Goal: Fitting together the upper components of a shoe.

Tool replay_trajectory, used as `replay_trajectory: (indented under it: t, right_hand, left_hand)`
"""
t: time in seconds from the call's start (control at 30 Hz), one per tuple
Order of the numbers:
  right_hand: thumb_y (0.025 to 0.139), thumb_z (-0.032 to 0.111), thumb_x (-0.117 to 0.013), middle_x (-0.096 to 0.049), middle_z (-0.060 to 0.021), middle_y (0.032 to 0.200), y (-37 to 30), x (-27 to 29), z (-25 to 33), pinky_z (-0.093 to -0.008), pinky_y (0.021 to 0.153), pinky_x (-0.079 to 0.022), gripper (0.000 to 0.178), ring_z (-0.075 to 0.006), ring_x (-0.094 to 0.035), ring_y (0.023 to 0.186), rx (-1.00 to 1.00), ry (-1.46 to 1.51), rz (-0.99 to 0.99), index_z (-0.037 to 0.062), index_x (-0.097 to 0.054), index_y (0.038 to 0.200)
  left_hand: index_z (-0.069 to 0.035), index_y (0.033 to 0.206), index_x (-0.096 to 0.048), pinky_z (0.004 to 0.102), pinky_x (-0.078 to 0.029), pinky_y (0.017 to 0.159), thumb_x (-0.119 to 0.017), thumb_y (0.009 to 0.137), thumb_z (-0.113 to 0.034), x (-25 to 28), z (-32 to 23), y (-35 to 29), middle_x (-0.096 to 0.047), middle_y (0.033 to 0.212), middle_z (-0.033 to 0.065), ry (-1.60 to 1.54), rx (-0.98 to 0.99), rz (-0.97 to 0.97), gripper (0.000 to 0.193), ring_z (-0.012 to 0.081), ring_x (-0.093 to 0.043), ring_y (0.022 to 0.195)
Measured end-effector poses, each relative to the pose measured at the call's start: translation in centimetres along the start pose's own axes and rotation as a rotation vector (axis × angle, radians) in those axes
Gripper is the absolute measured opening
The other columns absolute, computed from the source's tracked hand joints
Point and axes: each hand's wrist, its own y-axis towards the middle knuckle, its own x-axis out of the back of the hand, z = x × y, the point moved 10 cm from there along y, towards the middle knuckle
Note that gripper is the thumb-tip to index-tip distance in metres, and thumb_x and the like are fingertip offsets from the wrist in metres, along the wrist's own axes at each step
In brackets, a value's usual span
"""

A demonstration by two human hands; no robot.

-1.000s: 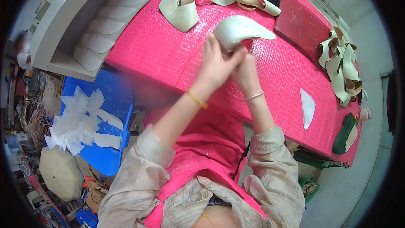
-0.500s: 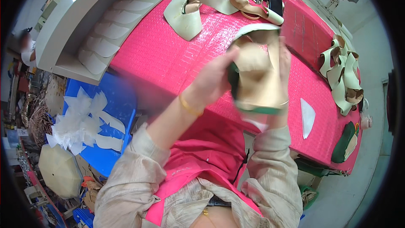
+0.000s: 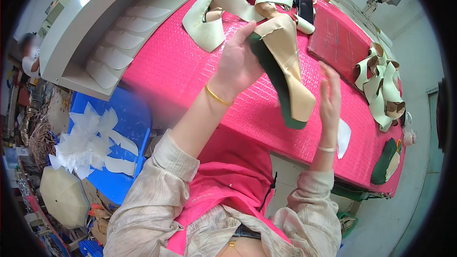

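- Beige-green shoe piece [image 3: 289, 69]: above pink table [image 3: 166, 62], its far end gripped by left hand [image 3: 238, 64], fingers partly hidden.
- Right hand [image 3: 331, 99]: fingers stretched, beside it.
- Apron [image 3: 238, 166]: pale marks, perhaps writing, unreadable.

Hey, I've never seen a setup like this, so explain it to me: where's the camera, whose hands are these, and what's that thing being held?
There's no robot here, just a person with two bare hands. A wide fisheye camera on the person's head looks down, so straight edges curve and the forearms come in from below.

The left hand grips a shoe-shaped piece, tan with dark green along one side. The right hand is open beside it, apparently not touching it.

On the pink-covered table are pale strap-like pieces, a dark red slab and a white cut piece near the right wrist. More white pieces lie on something blue at the left.
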Motion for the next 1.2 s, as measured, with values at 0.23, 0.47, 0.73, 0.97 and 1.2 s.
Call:
replay_trajectory:
  t: [0.23,0.47,0.73,0.97,1.2]
  right_hand:
    - [0.065,0.020,-0.072,-0.053,-0.0142,0.098,-3.9,-4.3,2.0,-0.0349,0.082,-0.038,0.053,-0.0280,-0.051,0.088,-0.275,0.083,0.178,0.0017,-0.049,0.109]
    - [0.063,0.025,-0.072,-0.049,-0.0148,0.103,2.3,1.3,9.7,-0.0378,0.085,-0.034,0.053,-0.0304,-0.045,0.098,0.093,0.013,-0.215,0.0043,-0.048,0.106]
    - [0.078,0.015,-0.059,-0.060,-0.0074,0.072,7.6,-2.0,4.1,-0.0295,0.067,-0.045,0.013,-0.0196,-0.059,0.071,-0.020,0.525,0.191,0.0032,-0.058,0.084]
    - [0.085,0.026,-0.053,-0.061,-0.0065,0.090,3.0,-3.6,-4.1,-0.0221,0.065,-0.049,0.028,-0.0120,-0.060,0.077,-0.668,1.347,0.174,0.0034,-0.054,0.100]
    - [0.082,0.019,-0.058,-0.057,0.0009,0.073,4.1,-2.3,-1.8,-0.0182,0.061,-0.041,0.015,-0.0047,-0.053,0.065,-0.572,0.969,0.531,0.0035,-0.057,0.080]
  left_hand:
    - [-0.002,0.118,-0.041,0.0412,-0.035,0.093,-0.034,0.089,-0.032,-3.9,0.1,-0.1,-0.050,0.115,0.0136,-0.278,0.005,0.289,0.042,0.0260,-0.049,0.106]
    - [-0.003,0.120,-0.038,0.0365,-0.037,0.092,-0.033,0.091,-0.033,-4.2,1.0,0.5,-0.050,0.113,0.0109,0.098,-0.087,0.115,0.043,0.0214,-0.049,0.104]
    - [0.000,0.108,-0.050,0.0296,-0.039,0.087,-0.037,0.091,-0.037,-3.8,-0.3,-1.3,-0.056,0.103,0.0082,0.997,0.069,-0.111,0.043,0.0152,-0.051,0.098]
    - [-0.001,0.093,-0.060,0.0231,-0.044,0.066,-0.047,0.088,-0.031,-3.9,-0.9,-0.9,-0.058,0.090,0.0028,0.358,0.024,-0.151,0.033,0.0077,-0.054,0.078]
    - [0.003,0.097,-0.055,0.0282,-0.042,0.076,-0.052,0.086,-0.022,-4.7,3.9,-4.4,-0.058,0.086,0.0070,1.537,-0.199,0.574,0.028,0.0140,-0.052,0.083]
